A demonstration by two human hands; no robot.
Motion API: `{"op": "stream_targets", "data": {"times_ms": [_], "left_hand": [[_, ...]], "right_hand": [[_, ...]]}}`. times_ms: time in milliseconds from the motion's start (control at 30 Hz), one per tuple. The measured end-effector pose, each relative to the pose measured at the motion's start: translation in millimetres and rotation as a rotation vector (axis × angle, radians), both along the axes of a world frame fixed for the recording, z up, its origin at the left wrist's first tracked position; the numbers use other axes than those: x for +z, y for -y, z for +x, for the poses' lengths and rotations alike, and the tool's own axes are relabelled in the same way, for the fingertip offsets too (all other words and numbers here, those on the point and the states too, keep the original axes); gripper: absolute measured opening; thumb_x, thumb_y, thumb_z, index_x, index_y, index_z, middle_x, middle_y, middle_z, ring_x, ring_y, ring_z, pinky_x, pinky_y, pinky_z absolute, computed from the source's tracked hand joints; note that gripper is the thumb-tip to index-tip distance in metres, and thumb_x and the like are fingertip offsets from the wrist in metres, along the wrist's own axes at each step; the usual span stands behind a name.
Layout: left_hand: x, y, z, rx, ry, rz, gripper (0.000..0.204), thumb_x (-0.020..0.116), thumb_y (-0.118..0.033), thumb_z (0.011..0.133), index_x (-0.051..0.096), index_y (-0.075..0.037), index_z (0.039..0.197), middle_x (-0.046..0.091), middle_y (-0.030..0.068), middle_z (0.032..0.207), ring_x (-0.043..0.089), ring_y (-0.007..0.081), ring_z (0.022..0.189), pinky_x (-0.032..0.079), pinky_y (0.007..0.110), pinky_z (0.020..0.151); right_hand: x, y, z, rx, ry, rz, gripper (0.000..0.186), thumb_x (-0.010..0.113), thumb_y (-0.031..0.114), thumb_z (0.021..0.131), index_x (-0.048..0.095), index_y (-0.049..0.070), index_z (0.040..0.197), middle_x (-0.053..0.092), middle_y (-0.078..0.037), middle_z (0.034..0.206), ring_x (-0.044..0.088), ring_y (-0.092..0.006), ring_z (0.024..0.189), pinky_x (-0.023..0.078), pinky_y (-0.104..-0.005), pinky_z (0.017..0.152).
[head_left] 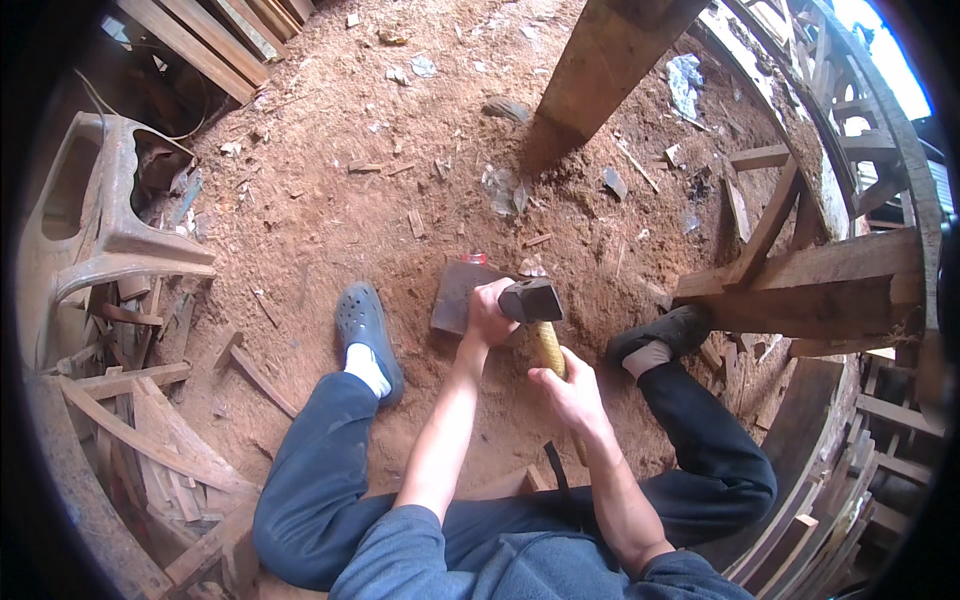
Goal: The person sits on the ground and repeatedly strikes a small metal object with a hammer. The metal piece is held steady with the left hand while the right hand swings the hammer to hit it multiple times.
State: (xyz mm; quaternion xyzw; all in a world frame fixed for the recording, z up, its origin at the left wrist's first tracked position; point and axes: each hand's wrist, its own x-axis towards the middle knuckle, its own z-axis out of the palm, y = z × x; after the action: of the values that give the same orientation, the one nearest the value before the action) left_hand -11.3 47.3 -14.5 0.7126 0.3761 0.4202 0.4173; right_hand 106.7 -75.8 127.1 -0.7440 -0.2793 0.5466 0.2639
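My right hand [575, 392] is wrapped round the yellow handle of a hammer [548, 348]. The hammer's heavy dark head [532, 301] is up beside my left hand [488, 314], overlapping its fingers in the picture. Those left fingers are curled closed over a flat, dark brown block [455, 292] that lies on the ground between my feet. Whatever they grip is hidden; I cannot tell whether they touch the hammer head. Just beyond the block sits a small red object [474, 259], too small to name.
Sawdust and wood scraps cover the ground [330, 200]. A worn plastic chair [130, 230] lies at the left above a heap of wood offcuts [170, 440]. A thick wooden post [610, 70] rises ahead. Timber framing [810, 280] stands at the right, with stacked boards [205, 40] far left.
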Motion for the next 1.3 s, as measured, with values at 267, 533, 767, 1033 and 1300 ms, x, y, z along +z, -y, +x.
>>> {"op": "stream_targets", "data": {"times_ms": [267, 533, 767, 1033, 1300], "left_hand": [[2, 6, -7, 0.015, -0.040, -0.023, 0.016, 0.069, -0.014, 0.068, 0.062, -0.005, 0.079, 0.064, 0.0134, 0.072, 0.065, 0.0337, 0.069, 0.051, 0.037, 0.061], [1, 8, 10, 0.120, -0.007, -0.020, 0.016, 0.069, -0.008, 0.062, 0.060, -0.007, 0.075, 0.064, 0.0120, 0.071, 0.065, 0.0332, 0.068, 0.052, 0.038, 0.060], [9, 7, 8, 0.145, 0.007, 0.012, 0.014, 0.072, -0.009, 0.065, 0.059, -0.006, 0.070, 0.063, 0.0107, 0.066, 0.065, 0.0299, 0.063, 0.051, 0.035, 0.058], [7, 5, 7, 0.148, 0.019, -0.022, 0.016, 0.072, -0.010, 0.065, 0.059, -0.005, 0.071, 0.064, 0.0103, 0.067, 0.065, 0.0286, 0.063, 0.051, 0.035, 0.058], [5, 5, 2, 0.151, -0.026, 0.187, 0.014, 0.069, -0.007, 0.065, 0.057, -0.006, 0.071, 0.061, 0.0108, 0.066, 0.064, 0.0322, 0.063, 0.051, 0.037, 0.058]], "right_hand": [[-27, 8, -2, 0.101, 0.041, 0.067, 0.037, 0.070, 0.025, 0.077, 0.062, -0.002, 0.101, 0.064, -0.013, 0.074, 0.059, -0.0146, 0.068, 0.048, -0.0325, 0.067], [-20, 10, 2, -0.023, 0.014, 0.144, 0.024, 0.066, 0.012, 0.079, 0.059, -0.002, 0.097, 0.058, -0.001, 0.070, 0.051, -0.0072, 0.059, 0.044, -0.0247, 0.055], [-7, 13, 15, -0.291, -0.186, 0.133, 0.013, 0.061, 0.004, 0.074, 0.054, 0.001, 0.085, 0.051, -0.002, 0.060, 0.046, -0.0096, 0.043, 0.038, -0.0247, 0.038], [103, -8, 37, -0.807, -0.089, 0.845, 0.015, 0.054, -0.006, 0.072, 0.044, 0.004, 0.078, 0.042, -0.002, 0.051, 0.044, -0.0116, 0.033, 0.035, -0.0242, 0.031], [33, -16, 6, -0.037, 0.330, -0.098, 0.026, 0.060, 0.004, 0.073, 0.061, -0.001, 0.099, 0.066, -0.019, 0.080, 0.066, -0.0207, 0.072, 0.052, -0.0364, 0.066]]}}
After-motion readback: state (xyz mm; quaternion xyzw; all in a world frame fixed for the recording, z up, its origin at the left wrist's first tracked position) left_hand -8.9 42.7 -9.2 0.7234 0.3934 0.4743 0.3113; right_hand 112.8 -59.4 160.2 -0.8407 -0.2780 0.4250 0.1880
